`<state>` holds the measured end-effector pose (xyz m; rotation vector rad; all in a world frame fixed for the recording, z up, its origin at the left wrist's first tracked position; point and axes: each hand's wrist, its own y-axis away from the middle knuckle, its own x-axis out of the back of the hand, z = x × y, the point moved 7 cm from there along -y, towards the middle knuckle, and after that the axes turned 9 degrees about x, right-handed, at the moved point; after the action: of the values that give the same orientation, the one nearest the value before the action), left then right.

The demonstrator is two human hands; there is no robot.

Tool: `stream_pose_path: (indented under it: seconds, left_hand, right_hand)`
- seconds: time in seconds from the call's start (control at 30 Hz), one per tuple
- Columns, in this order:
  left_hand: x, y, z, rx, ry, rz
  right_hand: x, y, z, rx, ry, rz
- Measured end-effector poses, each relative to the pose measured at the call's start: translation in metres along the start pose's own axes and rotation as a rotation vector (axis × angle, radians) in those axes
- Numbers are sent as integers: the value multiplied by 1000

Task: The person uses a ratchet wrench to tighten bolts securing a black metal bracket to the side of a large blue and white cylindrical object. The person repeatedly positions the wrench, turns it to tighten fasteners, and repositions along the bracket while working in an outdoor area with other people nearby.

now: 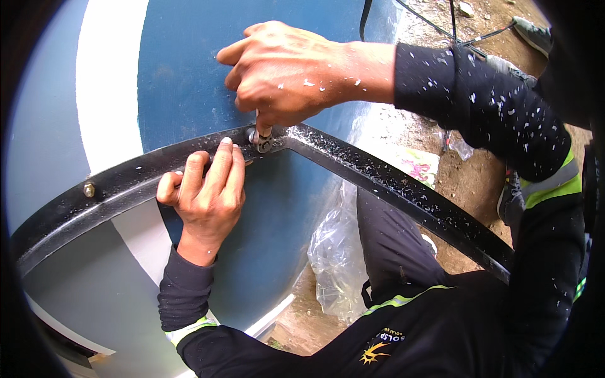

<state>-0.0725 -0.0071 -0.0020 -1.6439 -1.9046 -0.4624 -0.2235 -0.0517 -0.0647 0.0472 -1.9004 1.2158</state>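
My right hand [283, 79] is closed around a small metal wrench, its handle mostly hidden in my fingers. The wrench's round head [263, 143] sits at the corner where a black curved metal rim [138, 169] meets a straight black bar [403, 184]. Just below and to the left, my left hand [211, 201] grips the rim, fingertips on its upper face and thumb out of sight beneath. Whether it also holds something under the rim is hidden. Farther left along the rim, a brass-coloured nut and bolt [89, 189] stand up.
A large curved blue surface [183, 69] with a white stripe [110, 75] lies behind the rim. White flakes dot the bar and my right sleeve [479, 94]. Clear plastic sheeting [340, 252] hangs below the bar. Black cables [435, 28] and shoes [534, 34] show on the dirt ground.
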Motion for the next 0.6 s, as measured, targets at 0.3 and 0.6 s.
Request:
stream_pose_path:
  seconds: [0.3,0.6]
  left_hand:
    - [0,0,-1,-3,41,3]
    - [1,2,-1,-56,24,70]
  right_hand:
    - [-39,58,14,-333,-274,245]
    - [-69,83,8,-577,-490,308]
